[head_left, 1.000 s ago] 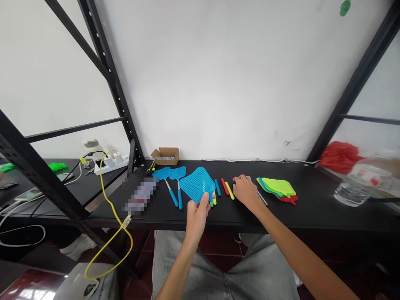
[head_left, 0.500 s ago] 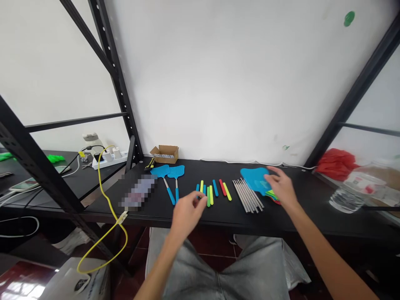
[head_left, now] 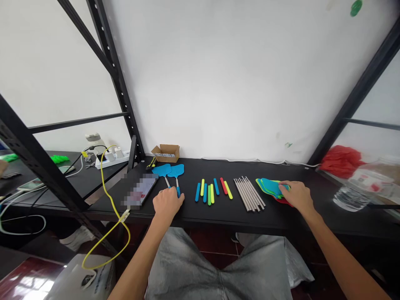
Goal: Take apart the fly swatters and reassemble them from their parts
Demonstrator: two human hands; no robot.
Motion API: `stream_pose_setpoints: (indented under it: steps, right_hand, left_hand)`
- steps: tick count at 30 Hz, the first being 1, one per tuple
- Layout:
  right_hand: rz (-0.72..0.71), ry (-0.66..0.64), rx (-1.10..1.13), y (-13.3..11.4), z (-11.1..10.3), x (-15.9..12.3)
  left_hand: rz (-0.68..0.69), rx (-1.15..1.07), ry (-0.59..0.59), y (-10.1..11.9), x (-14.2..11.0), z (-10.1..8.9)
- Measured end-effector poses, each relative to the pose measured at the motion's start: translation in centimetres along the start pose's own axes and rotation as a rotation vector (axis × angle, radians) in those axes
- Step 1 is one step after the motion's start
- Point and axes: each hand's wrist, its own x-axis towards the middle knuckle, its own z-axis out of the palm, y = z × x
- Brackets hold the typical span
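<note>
Two blue fly swatters [head_left: 176,170] lie at the left of the black table, heads toward the wall. My left hand [head_left: 167,204] is closed over their handles and hides most of them; a bit of one blue handle shows by the thumb. On the right, a stack of loose swatter heads has a blue swatter head [head_left: 270,187] on top, with green, yellow and red edges beneath. My right hand [head_left: 296,196] pinches the right side of that stack. Between my hands lie several coloured handle grips [head_left: 209,193] and a row of silver metal rods [head_left: 249,193].
A small open cardboard box [head_left: 167,154] stands by the wall, with a yellow-and-black cutter [head_left: 151,163] near it. A pixelated phone-like device [head_left: 142,191] joins a yellow cable [head_left: 108,196] hanging off the front edge. A clear plastic bottle [head_left: 350,196] and red bag [head_left: 340,161] are far right.
My left hand has moved left from the coloured grips onto the swatter handles. My right hand has moved right, and the blue head beside the rods now lies on the stack.
</note>
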Motion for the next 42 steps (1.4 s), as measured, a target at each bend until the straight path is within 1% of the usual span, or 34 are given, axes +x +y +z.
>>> stream_pose_setpoints:
  steps: [3, 5, 7, 8, 9, 10, 12, 13, 14, 15, 16, 18, 21, 23, 24, 26, 28, 31, 33, 35, 37, 38, 39, 40, 41, 42]
  right_hand:
    - [-0.011, 0.038, 0.060, -0.5, -0.9, -0.1]
    - [-0.026, 0.146, 0.145, -1.6, -2.0, -0.6]
    - [-0.053, 0.253, 0.294, -3.6, -3.5, -1.7]
    - [-0.064, 0.261, 0.414, -4.9, -4.2, -2.4]
    - [-0.056, 0.232, 0.551, -6.5, -4.8, -3.3]
    - [-0.049, 0.143, 0.694, -8.3, -5.3, -4.2]
    - [-0.040, -0.123, 1.011, -12.1, -5.9, -6.2]
    - [-0.016, -0.262, 1.157, -13.9, -5.9, -7.2]
    - [0.017, -0.393, 1.288, -15.5, -5.7, -8.1]
    - [0.061, -0.491, 1.405, -16.9, -5.4, -8.8]
    - [0.108, -0.531, 1.514, -18.0, -5.0, -9.3]
    - [0.215, -0.535, 1.691, -19.3, -4.1, -9.9]
    - [0.342, -0.498, 1.822, -19.4, -3.1, -9.8]
    - [0.372, -0.480, 1.858, -19.0, -3.0, -9.5]
    - [0.379, -0.468, 1.875, -18.9, -3.0, -9.4]
    - [0.391, -0.445, 1.923, -18.8, -3.5, -9.2]
    - [0.408, -0.427, 1.979, -18.9, -4.1, -9.3]
    - [0.437, -0.425, 2.059, -19.5, -5.1, -10.0]
    - [0.449, -0.444, 2.106, -20.1, -5.8, -10.4]
    - [0.455, -0.462, 2.158, -20.4, -6.5, -10.4]
    - [0.443, -0.431, 2.215, -20.0, -7.2, -9.5]
    - [0.426, -0.389, 2.242, -19.4, -7.6, -8.6]
    - [0.394, -0.308, 2.268, -18.7, -8.0, -7.6]
    - [0.352, -0.191, 2.290, -17.7, -8.4, -6.5]
    - [0.307, -0.105, 2.295, -16.6, -8.8, -5.5]
    - [0.277, -0.080, 2.280, -15.5, -9.2, -4.6]
  left_hand:
    - [-0.021, 0.004, 0.008, 0.0, 0.1, -0.4]
    - [-0.026, -0.014, 0.042, 0.1, -0.2, -0.8]
    - [-0.020, -0.056, 0.081, 0.7, -1.0, -1.4]
    - [-0.004, -0.087, 0.100, 1.2, -1.5, -1.8]
    - [0.026, -0.126, 0.115, 2.0, -2.2, -2.3]
    - [0.070, -0.172, 0.131, 3.0, -2.9, -2.7]
    - [0.192, -0.270, 0.115, 5.6, -4.6, -3.2]
    - [0.249, -0.318, 0.086, 7.0, -5.5, -3.3]
    - [0.302, -0.370, 0.033, 8.4, -6.4, -3.2]
    - [0.340, -0.434, -0.010, 9.7, -7.2, -2.9]
    - [0.372, -0.503, -0.051, 10.9, -8.0, -2.5]
    - [0.375, -0.619, -0.104, 12.7, -9.0, -1.4]
    - [0.342, -0.877, -0.138, 14.2, -9.8, 0.2]
    - [0.335, -1.135, -0.186, 14.7, -10.1, 0.8]
    - [0.334, -1.276, -0.233, 15.0, -10.3, 0.9]
    - [0.305, -1.548, -0.388, 15.4, -10.7, 0.9]
    - [0.231, -1.783, -0.601, 15.8, -11.1, 0.5]
    - [0.114, -2.072, -0.906, 16.1, -11.5, -0.4]
    - [0.092, -2.236, -1.067, 16.0, -11.8, -1.0]
    - [0.055, -2.388, -1.199, 15.9, -12.6, -1.4]
    - [0.012, -2.488, -1.285, 15.7, -14.1, -1.4]
    - [0.008, -2.492, -1.309, 15.5, -15.0, -1.2]
    - [0.026, -2.462, -1.318, 15.2, -16.0, -0.9]
    - [0.075, -2.371, -1.339, 14.7, -16.8, -0.6]
    - [0.135, -2.259, -1.295, 14.1, -17.3, -0.3]
    - [0.216, -2.119, -1.234, 13.3, -17.3, -0.1]
